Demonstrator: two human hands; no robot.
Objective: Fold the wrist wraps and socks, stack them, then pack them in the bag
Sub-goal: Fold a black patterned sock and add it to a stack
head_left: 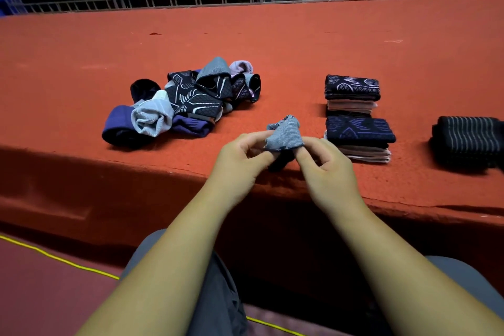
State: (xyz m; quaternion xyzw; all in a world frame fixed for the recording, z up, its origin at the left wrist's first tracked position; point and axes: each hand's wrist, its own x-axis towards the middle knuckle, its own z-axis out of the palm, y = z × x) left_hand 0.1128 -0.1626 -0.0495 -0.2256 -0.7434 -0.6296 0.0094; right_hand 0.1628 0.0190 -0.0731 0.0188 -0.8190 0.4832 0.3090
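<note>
Pinching a grey sock [285, 135] from either side over the surface's [272, 49] near edge, the left grip [240, 155] and right grip [324, 163] hold soft, light, floppy cloth (best taken, I'd judge, by its cuff).

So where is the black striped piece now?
The black striped piece lies on the red table at the far right of the head view, right of the two folded stacks.

Grey sock [284, 133], orange-red table [272, 41]
</note>
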